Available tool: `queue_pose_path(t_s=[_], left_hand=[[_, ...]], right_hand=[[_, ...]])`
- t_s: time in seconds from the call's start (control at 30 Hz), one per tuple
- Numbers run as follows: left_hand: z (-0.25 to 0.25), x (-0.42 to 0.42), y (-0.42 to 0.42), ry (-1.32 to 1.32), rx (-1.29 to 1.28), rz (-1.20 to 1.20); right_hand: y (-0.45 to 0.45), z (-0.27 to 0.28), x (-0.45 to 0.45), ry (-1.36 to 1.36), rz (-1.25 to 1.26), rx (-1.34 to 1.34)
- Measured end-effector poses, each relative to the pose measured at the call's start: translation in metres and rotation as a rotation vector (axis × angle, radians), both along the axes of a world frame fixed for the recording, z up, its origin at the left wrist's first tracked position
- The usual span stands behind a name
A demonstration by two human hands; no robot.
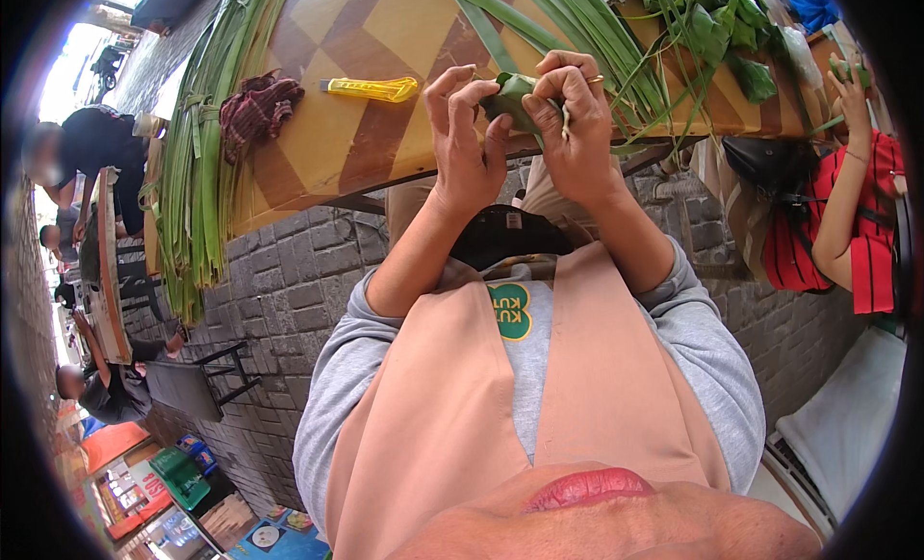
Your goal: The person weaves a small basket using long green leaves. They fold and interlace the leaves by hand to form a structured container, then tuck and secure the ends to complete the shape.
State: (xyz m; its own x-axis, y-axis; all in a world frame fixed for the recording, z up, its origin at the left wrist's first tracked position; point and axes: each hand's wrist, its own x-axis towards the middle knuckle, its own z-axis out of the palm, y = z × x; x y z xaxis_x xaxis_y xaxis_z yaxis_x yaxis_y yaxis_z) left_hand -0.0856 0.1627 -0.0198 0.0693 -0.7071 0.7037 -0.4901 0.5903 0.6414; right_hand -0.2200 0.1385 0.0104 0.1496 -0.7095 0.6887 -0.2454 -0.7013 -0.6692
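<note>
A small folded green palm-leaf piece (511,98) is held up between my two hands, just above the near edge of the table. My left hand (465,138) pinches its left side with thumb and fingers. On the other side, my right hand (577,130), with a ring on one finger, grips it between thumb and bent fingers. Part of the leaf piece is hidden by the fingers. To the left lies a yellow box cutter (372,89) on the table. Long green leaf strips (577,26) are spread beyond and right of my hands.
The patterned table (310,152) carries a tied leaf bundle (191,177), hanging over its left edge, and a crumpled checked cloth (258,112). Woven leaf pouches (711,33) are heaped at back right. A person in red (830,221) sits to the right, holding a green pouch.
</note>
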Motion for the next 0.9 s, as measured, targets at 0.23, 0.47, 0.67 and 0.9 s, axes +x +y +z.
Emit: queue_pose_path(t_s=[0.23,0.47,0.67,0.9], left_hand=[[-0.003,0.009,-0.006,-0.199,-0.091,0.079],[-0.018,0.010,-0.011,0.000,-0.051,0.004],[-0.024,0.006,-0.014,0.061,-0.089,-0.035],[-0.018,0.009,-0.011,-0.094,-0.105,-0.001]], right_hand=[[-0.008,-0.013,0.011,-0.021,0.004,-0.061],[-0.014,0.000,0.009,0.172,-0.074,-0.021],[-0.010,0.008,0.008,0.321,-0.031,0.104],[-0.014,0.005,0.008,0.187,-0.043,0.178]])
